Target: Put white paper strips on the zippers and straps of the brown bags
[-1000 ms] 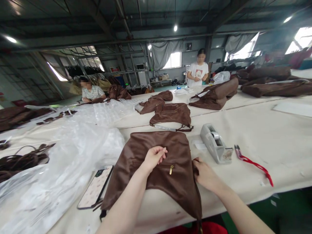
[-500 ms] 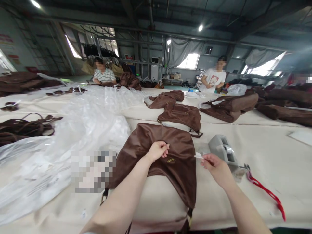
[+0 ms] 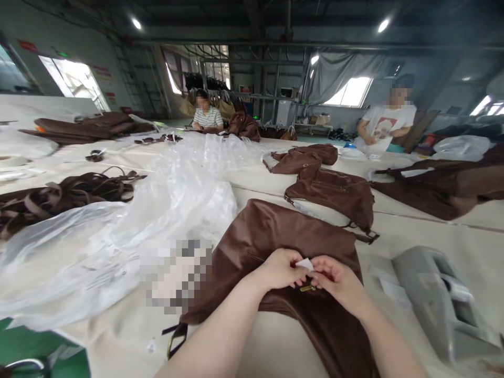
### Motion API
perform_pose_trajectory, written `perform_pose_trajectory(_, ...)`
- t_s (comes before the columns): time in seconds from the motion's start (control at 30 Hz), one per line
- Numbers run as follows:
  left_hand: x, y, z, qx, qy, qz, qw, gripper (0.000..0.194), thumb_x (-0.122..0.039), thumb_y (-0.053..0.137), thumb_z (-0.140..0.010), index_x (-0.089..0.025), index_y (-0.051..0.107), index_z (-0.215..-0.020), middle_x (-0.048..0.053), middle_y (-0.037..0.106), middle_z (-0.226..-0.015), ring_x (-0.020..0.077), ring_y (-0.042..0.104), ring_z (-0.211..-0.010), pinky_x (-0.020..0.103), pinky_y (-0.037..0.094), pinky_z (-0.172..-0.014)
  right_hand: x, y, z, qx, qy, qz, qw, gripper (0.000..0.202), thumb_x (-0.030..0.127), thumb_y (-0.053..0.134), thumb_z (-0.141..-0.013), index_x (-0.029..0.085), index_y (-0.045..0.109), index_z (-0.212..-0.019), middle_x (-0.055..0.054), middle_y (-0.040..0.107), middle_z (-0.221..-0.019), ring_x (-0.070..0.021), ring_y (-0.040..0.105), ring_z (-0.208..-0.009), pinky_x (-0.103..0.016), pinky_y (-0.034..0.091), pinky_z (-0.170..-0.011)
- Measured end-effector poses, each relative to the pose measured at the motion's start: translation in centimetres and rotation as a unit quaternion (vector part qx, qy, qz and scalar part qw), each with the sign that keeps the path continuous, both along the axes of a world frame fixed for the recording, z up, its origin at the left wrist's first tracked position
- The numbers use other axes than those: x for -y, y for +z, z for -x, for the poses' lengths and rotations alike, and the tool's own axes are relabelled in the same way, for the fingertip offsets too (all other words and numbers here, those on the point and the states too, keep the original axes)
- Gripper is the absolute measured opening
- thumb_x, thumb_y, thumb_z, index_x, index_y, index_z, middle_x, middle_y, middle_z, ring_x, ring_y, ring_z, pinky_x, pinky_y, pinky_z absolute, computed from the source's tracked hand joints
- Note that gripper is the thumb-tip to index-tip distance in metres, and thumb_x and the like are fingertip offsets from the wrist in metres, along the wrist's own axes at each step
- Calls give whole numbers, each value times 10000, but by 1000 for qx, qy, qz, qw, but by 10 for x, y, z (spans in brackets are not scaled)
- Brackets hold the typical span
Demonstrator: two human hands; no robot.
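A brown leather handbag [image 3: 240, 252] lies flat on the table in front of me, its gold zipper pull [image 3: 307, 288] showing just below my hands. Over the middle of the bag, a small white paper slip [image 3: 305, 264] is pinched between the fingertips of both hands. My left hand [image 3: 281, 269] comes in from the left, closed on one side of the slip. From the right, my right hand [image 3: 334, 277] is closed on its other side. A grey tape dispenser [image 3: 425, 294] stands to the right of the bag.
Crumpled clear plastic [image 3: 185, 194] spreads left of the bag, near a pile of brown straps [image 3: 74, 194]. More brown bags [image 3: 334, 191] lie farther back and to the right [image 3: 444, 191]. Two people, one in a striped shirt [image 3: 207, 119] and one in a white shirt [image 3: 388, 126], are across the table.
My right hand has moved left with the white slip from beside the tape dispenser to over the bag. My left hand has met it there. The view has swung left.
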State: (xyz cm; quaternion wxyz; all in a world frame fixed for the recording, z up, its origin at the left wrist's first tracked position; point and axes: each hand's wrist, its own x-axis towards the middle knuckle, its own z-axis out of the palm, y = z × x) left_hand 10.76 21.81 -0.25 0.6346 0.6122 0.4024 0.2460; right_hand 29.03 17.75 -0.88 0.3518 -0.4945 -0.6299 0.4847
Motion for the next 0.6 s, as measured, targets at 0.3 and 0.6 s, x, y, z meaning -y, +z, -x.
perform_pose_trajectory(0.3,11,23,7,-106,65,-186,975,139,-279,601,-752,-173,680,-710,-21,589,-636,107,501,-597,204,374,-535,24,9,-1,273,15,-113,955,174,255,564,-795,242,608,-963,15,575,-671,-157,534,-588,-273,399,-559)
perform_pose_trajectory(0.6,23,33,9,-242,6,-270,932,143,-240,514,-762,-185,640,-720,4,635,-687,132,538,-609,220,376,-555,36,10,18,420,48,-151,894,147,92,516,-738,226,568,-768,14,617,-658,-161,567,-595,-284,304,-560)
